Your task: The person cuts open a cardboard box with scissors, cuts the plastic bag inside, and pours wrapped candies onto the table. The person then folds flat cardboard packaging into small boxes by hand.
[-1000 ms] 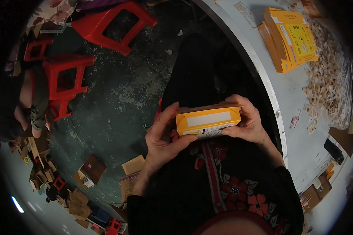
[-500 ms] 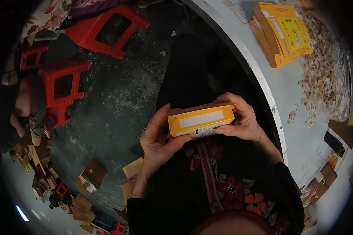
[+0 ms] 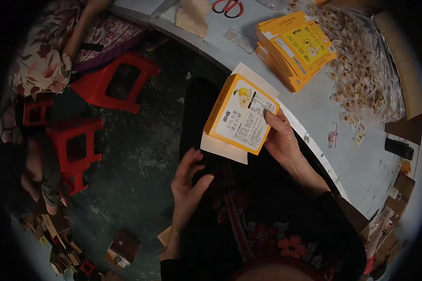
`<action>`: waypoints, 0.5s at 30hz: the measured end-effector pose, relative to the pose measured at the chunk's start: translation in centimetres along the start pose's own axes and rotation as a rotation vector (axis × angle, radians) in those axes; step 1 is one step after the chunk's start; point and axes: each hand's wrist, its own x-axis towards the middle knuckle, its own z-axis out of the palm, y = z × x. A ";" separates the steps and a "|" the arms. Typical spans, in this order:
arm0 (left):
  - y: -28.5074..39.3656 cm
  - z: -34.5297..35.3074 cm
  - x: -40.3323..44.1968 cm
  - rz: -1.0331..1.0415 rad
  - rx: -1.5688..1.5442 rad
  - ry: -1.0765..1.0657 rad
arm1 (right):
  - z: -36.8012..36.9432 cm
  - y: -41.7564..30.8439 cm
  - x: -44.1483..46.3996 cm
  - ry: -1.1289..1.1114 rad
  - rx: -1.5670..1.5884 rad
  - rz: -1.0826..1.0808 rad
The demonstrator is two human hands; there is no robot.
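My right hand grips a yellow box by its right side, the thumb on its printed face. That face shows a pear picture and lines of text, and pale flaps stick out at the upper right and lower left of the box. My left hand is apart from the box, below and left of it, with its fingers spread and nothing in them. A stack of flat yellow cartons lies on the grey table, beyond the box.
Many small wrapped pieces lie in clear plastic beside the carton stack. Red-handled scissors are at the table's far edge, a black object at the right. Red stools and people sit at the left.
The box has turned so its printed face shows, and it is higher up. My left hand has let go and moved down. The view has swung right, bringing scissors into sight.
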 end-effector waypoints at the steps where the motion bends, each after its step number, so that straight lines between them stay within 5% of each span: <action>1: 0.2 0.3 0.3 0.003 0.005 0.007 | 0.0 0.3 0.0 -0.008 0.003 0.003; 10: 0.6 3.6 3.6 -0.021 -0.287 -0.082 | 0.9 1.5 0.0 -0.046 0.131 -0.026; 15: 0.9 2.7 4.2 0.026 -0.383 0.050 | 0.9 1.6 0.1 -0.086 0.135 0.007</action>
